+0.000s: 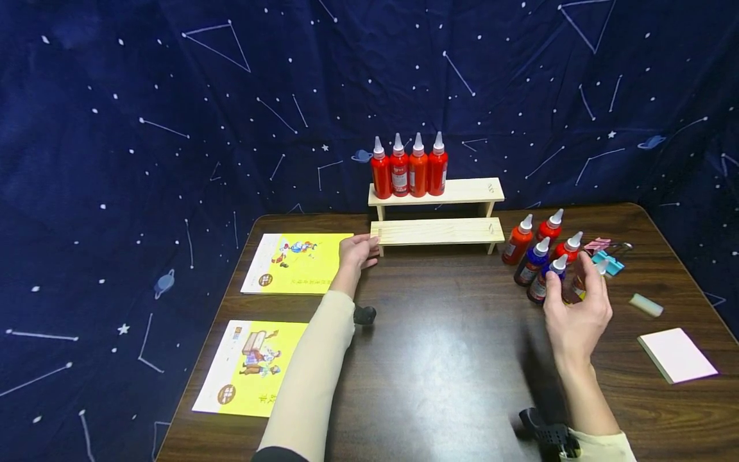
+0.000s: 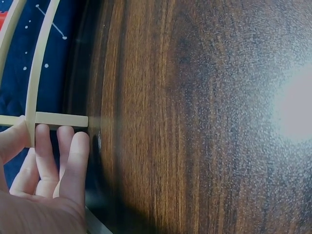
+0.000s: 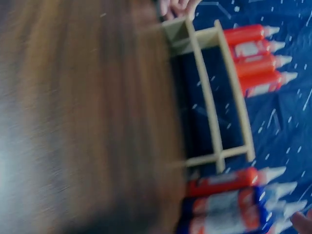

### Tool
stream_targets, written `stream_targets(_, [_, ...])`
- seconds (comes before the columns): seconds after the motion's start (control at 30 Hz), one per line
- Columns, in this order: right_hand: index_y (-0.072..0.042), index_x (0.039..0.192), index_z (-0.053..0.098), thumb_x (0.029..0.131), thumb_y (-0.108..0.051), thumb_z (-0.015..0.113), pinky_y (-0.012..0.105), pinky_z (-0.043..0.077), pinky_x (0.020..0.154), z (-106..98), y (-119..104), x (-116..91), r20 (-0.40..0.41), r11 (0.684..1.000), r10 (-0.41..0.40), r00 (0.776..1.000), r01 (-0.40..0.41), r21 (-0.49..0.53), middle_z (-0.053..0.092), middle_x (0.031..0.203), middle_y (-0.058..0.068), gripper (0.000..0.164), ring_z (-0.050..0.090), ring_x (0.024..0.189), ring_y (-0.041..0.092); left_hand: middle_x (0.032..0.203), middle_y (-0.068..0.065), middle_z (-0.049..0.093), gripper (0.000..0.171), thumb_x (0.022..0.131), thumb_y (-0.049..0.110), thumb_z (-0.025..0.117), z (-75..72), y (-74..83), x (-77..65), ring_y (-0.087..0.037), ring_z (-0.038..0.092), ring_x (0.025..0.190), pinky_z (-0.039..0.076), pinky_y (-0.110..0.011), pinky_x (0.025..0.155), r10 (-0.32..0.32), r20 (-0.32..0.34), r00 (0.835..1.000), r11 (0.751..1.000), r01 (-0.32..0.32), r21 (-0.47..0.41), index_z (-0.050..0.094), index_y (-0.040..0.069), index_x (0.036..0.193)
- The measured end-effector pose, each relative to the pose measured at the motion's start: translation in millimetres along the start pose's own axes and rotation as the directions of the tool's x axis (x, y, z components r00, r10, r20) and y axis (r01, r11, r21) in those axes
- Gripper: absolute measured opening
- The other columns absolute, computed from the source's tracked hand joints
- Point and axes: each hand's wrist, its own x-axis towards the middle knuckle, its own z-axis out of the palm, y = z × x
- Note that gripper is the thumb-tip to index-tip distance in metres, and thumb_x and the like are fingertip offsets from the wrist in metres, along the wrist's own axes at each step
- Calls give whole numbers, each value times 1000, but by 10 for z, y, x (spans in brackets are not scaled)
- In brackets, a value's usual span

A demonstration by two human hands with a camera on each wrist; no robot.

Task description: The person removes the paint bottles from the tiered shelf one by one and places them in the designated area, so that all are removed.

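We see the left hand at the left end of the lower shelf of a two-step wooden rack. Its thumb touches the board and its fingers lie against the leg below, so it holds that end. On the upper shelf we count four red and orange bottles, upright in a row toward the left, all with white pointed caps.

We find the right hand at a group of bottles standing on the tabletop, right of the rack. Its thumb and forefinger are spread wide; we cannot tell whether they touch a bottle, and the right wrist view is blurred. The group has three red bottles, two blue bottles and another bottle partly hidden by the hand.

Behind the right hand we make out a pink clip and a blue clip. Nearer the right edge lie a small pale block and a white notepad. On the left we see two yellow-and-white booklets, one nearer us than the other. A dark blue starry cloth hangs behind.
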Motion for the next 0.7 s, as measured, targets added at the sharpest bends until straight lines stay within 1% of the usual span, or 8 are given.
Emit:
stream_targets(0.07, [-17,131,59,83,-12,74,11,47,86,68,-104,76,-8,996,-56,998,56,70,63,121,8,51,58,103,15,98,-14,71,30,86,15,73,2,0,-3,-27,69,95,57,-38,80,3,1,1000,1000,-3,3,69,5,113])
stream_targets(0.13, [-15,130,60,82,-10,74,12,48,86,170,-216,163,27,985,-98,995,93,143,63,121,8,50,57,104,12,101,-16,71,30,86,15,73,2,-1,-2,-27,69,96,57,-38,80,3,2,1000,1000,-3,4,69,5,113])
stream_targets(0.23, [-16,131,58,82,-9,75,15,52,82,403,-366,315,131,969,-132,983,99,226,61,122,8,52,57,106,12,102,-17,71,29,86,14,72,0,-1,3,-27,69,96,57,-38,81,7,0,1000,1000,-7,1,69,5,113])
stream_targets(0.33, [-12,135,55,84,-12,74,22,54,83,707,-457,476,271,967,-155,950,89,240,60,125,11,54,57,112,20,101,-16,71,28,86,13,71,-10,2,7,-27,69,95,57,-39,80,11,-4,1000,1000,-11,-2,69,4,113])
stream_targets(0.4, [-9,137,51,85,-15,73,32,55,86,921,-484,582,374,973,-152,915,72,221,57,130,13,57,56,117,26,99,-14,72,28,86,13,71,-13,2,7,-27,69,95,58,-38,80,13,-5,1000,1000,-13,-1,69,5,112])
stream_targets(0.5, [-5,141,44,88,-19,71,45,51,92,1224,-524,741,524,981,-134,841,38,189,52,136,18,62,53,122,34,97,-12,72,28,86,13,71,-8,3,6,-27,69,95,58,-38,79,15,-5,1000,1000,-15,3,69,5,113])
stream_targets(0.6, [-4,145,37,89,-22,68,47,44,101,1498,-564,892,632,988,-106,768,11,152,47,141,20,66,49,126,36,97,-13,72,28,86,13,71,-2,2,3,-27,69,95,57,-38,80,12,-2,1000,1000,-12,4,69,5,113])
stream_targets(0.7, [-3,148,31,90,-23,67,45,37,108,1739,-611,1010,683,992,-102,723,24,123,42,145,21,71,44,130,36,99,-15,72,27,86,13,71,2,0,-3,-26,69,94,57,-39,81,8,-4,1000,1000,-8,4,69,5,112])
